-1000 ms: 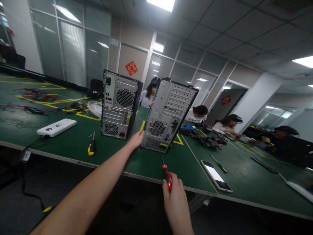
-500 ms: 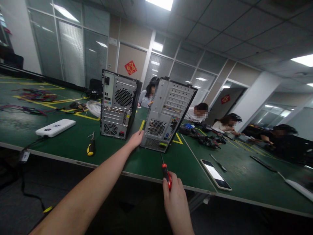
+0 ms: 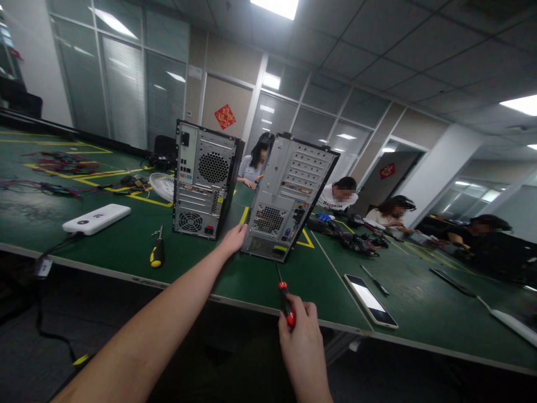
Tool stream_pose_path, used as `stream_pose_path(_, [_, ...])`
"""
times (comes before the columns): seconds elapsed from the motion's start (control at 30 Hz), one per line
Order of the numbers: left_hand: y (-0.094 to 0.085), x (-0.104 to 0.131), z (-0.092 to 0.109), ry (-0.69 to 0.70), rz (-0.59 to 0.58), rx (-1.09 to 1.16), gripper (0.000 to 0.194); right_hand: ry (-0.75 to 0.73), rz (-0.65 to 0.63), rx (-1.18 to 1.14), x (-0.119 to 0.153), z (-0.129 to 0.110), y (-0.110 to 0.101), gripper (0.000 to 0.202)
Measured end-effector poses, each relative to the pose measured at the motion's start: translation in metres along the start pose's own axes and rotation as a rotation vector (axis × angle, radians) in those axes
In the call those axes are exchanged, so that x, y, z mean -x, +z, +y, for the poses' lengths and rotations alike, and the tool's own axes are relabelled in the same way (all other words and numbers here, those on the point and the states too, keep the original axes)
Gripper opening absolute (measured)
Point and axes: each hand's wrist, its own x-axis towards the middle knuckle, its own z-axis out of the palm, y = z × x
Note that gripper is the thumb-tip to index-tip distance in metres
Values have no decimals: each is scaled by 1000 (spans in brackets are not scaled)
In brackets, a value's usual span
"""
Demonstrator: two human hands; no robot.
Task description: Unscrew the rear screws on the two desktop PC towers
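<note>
A green table (image 3: 235, 288) is carrying everything. Near its middle, two desktop computer towers are standing upright, their rear panels facing the person, which is probably leaving the vents, ports and slots within reach. The right tower (image 3: 274, 173) is standing beside the left tower (image 3: 197, 193), with a gap wide enough for an arm to be reaching in.

The left hand (image 3: 233, 240) is resting against the right tower's lower left edge, apparently bracing it against tipping or sliding; its fingertips are hiding there, so whether they are pinching cannot be told. The right hand (image 3: 304, 336) is curling its fingers around a handle at the near edge.

A white power bank (image 3: 97, 219) is lying at left, its cable (image 3: 62, 242) trailing over the edge, and a lit phone (image 3: 371, 300) is lying at right, both away from the hands. The gripped red-and-black screwdriver (image 3: 286, 305) is pointing at the tower's bottom edge; whether its tip is touching is unclear. A yellow-and-black screwdriver (image 3: 156, 254) is lying near left, with small metal pieces (image 3: 154, 234) sitting by its shaft.
</note>
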Motion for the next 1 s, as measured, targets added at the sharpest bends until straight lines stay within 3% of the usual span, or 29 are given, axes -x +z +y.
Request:
stream_pose_path(0.23, [-1, -1, 3, -9, -31, -43, 54, -30, -39, 33, 0, 4, 1, 30])
stream_pose_path(0.7, [-2, 2, 4, -18, -26, -21, 55, -94, 40, -35, 1, 9, 6, 22])
stream_pose_path(1.0, [-1, 1, 2, -7, -14, -29, 53, -74, 2, -97, 1, 8, 5, 25])
